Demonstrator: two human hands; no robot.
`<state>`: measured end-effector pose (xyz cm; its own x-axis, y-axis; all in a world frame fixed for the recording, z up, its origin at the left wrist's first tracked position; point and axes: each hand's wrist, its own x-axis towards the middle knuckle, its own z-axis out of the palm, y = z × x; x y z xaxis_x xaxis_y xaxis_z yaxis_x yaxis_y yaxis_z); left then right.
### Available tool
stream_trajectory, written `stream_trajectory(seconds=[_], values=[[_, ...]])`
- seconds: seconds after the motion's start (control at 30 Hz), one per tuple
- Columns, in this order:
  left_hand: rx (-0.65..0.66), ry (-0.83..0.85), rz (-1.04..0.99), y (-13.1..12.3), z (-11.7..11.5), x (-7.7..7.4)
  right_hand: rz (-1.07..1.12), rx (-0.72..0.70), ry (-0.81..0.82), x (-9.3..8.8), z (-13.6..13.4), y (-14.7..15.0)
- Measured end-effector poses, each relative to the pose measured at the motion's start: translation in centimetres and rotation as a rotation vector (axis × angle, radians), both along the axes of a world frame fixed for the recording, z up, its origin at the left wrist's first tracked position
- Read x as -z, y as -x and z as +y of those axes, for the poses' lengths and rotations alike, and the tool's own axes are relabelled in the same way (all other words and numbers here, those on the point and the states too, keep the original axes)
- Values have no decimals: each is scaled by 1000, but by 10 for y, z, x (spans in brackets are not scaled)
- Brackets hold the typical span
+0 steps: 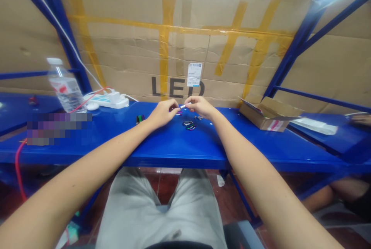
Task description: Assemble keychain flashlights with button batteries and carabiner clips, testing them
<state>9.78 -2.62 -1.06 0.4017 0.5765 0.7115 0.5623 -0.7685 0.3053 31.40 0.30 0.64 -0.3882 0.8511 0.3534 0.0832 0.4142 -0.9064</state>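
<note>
Fingers: both hands pinch one small white thin piece (182,106) between them, above the blue metal table (174,144); fingertips are closed on it.
Far left: clear plastic water bottle with white cap (65,86) stands on the table, near a white power strip (107,99) with a red cable.
Left of the hands: small dark markers (140,118) lie on the table.
Left hand (163,113): thumb and fingers together on the left end of the white piece.
Right hand (201,106): fingers clamped on the right end.
Under the hands: small metallic keyring clips (189,125) lie on the table, just beside the hands.
Right: open brown cardboard box (268,114) rests on the table, well apart.
Behind: big brown cardboard wall with yellow tape (179,44), letters "LED".
</note>
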Motion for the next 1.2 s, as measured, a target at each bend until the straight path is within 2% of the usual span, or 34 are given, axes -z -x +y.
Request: stream_trajectory(seconds=[0.2,0.3,0.5,0.63,0.7,0.77,0.9,1.0,1.2], values=[[-137,306,390,41,17,-13,-134,78,16,5,8,-5],[-156,435,506,50,19,-16,-213,78,38,7,9,-6],[-231,446,517,33,19,-9,-322,58,64,3,1,-3],[-256,499,456,28,20,-5,-283,29,92,1,-6,1],[-221,505,397,27,19,-5,-240,15,124,2,-7,2],[-145,430,298,26,16,-6,-166,-14,175,3,-6,3],[-32,74,28,15,6,-9,20,-102,250,3,-5,3],[0,-123,-34,5,1,-10,107,-163,263,1,-5,4],[14,-232,-5,1,0,-7,140,-186,245,0,-7,7]])
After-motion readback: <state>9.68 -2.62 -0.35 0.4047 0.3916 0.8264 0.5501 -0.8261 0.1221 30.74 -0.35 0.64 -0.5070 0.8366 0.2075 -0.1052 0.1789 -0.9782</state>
